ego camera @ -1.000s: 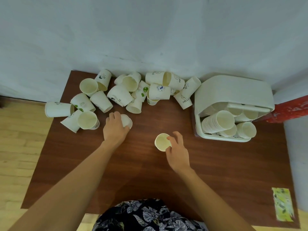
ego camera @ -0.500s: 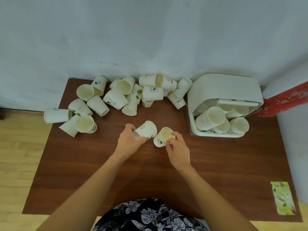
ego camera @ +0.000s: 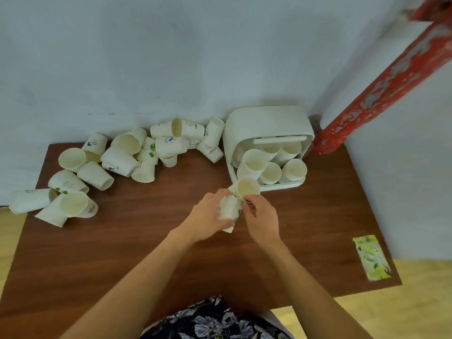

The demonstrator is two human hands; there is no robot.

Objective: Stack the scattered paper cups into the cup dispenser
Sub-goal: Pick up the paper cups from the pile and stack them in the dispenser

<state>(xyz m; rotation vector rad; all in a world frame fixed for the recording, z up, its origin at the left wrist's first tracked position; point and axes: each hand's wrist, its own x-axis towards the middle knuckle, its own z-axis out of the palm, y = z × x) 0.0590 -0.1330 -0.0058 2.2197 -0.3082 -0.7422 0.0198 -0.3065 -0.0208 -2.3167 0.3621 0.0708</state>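
Two bare hands meet over the middle of a dark wooden table (ego camera: 318,216). The left hand (ego camera: 210,216) curls around a paper cup (ego camera: 228,211) with a green print. The right hand (ego camera: 260,216) pinches the rim of a second cup (ego camera: 247,187), whose mouth faces up, touching the first. Just beyond them, a white cup dispenser (ego camera: 264,123) holds stacks of cups. A pile of scattered cups (ego camera: 122,162) lies along the far left edge, by the wall.
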